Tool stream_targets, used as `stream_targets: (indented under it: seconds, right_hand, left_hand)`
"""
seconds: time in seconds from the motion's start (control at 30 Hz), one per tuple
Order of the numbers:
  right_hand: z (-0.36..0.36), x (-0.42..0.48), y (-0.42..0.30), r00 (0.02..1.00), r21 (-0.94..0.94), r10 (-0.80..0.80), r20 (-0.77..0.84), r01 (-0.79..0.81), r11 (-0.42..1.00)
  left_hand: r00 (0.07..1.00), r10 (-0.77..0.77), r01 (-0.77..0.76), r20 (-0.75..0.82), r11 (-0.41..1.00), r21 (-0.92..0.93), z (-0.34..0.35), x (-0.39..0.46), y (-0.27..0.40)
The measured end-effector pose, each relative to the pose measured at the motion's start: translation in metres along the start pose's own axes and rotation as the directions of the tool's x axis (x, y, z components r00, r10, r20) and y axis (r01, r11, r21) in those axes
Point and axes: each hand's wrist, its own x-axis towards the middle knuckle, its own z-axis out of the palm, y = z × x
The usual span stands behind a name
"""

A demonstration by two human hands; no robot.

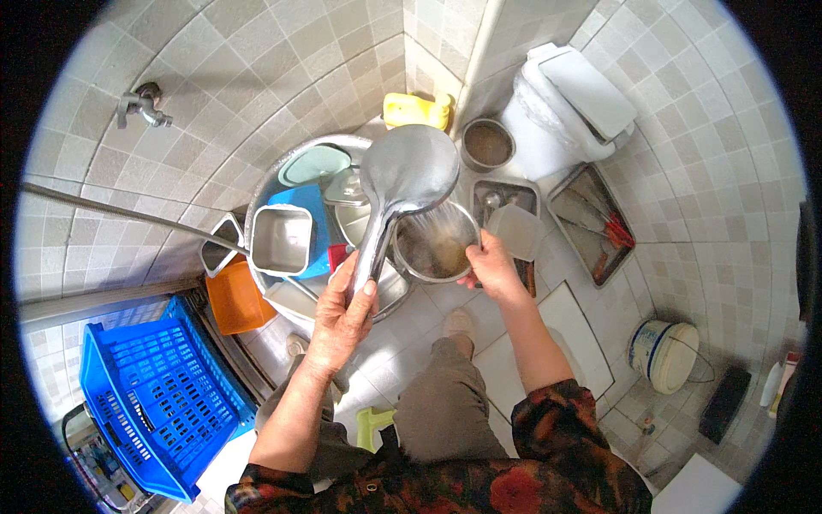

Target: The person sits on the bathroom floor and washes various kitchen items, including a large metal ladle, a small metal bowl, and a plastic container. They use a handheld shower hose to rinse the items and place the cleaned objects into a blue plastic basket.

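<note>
My left hand [342, 316] grips the handle of a chrome handheld shower head [411, 168]. Water sprays from it into a round metal pot [437, 243], which my right hand [491, 263] holds by its rim, tilted. Cloudy, brownish matter shows inside the pot. Behind and left of it stands a big round metal basin [259, 193] with a square metal container [281, 240], a blue plastic container [314, 199], a pale green lid [314, 164] and a clear lid [347, 187]. The shower head covers part of the basin.
Left are stacked blue plastic baskets [168, 392] and an orange container [239, 297]. A yellow jug [416, 110], a round tin [488, 144] and a white bin [559, 115] stand at the back. Right lie a tray with red-handled tools [591, 225] and a lidded bucket [664, 356]. A metal hose [135, 217] crosses left.
</note>
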Motion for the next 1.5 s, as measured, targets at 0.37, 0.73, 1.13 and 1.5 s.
stream_targets:
  seconds: [0.37,0.73,1.13,1.5]
  right_hand:
    - [0.051,-0.009,-0.008,0.936,-0.139,-0.271,-0.226,0.244,0.960]
    - [0.069,-0.021,-0.005,0.866,-0.295,-0.362,-0.344,0.266,0.918]
    - [0.072,-0.049,-0.015,0.988,0.189,-0.074,-0.137,0.099,0.977]
    - [0.021,-0.104,0.019,0.933,0.089,-0.275,-0.231,0.302,0.949]
  left_hand:
    - [0.997,0.055,-0.055,-0.061,0.998,-0.007,-0.011,-0.019,0.012]
    - [0.962,0.235,-0.210,-0.141,0.962,0.173,-0.015,-0.062,0.018]
    - [0.977,0.184,-0.196,0.112,0.974,0.110,-0.029,-0.092,0.024]
    - [0.985,0.165,-0.170,0.048,0.977,0.130,-0.034,-0.076,0.023]
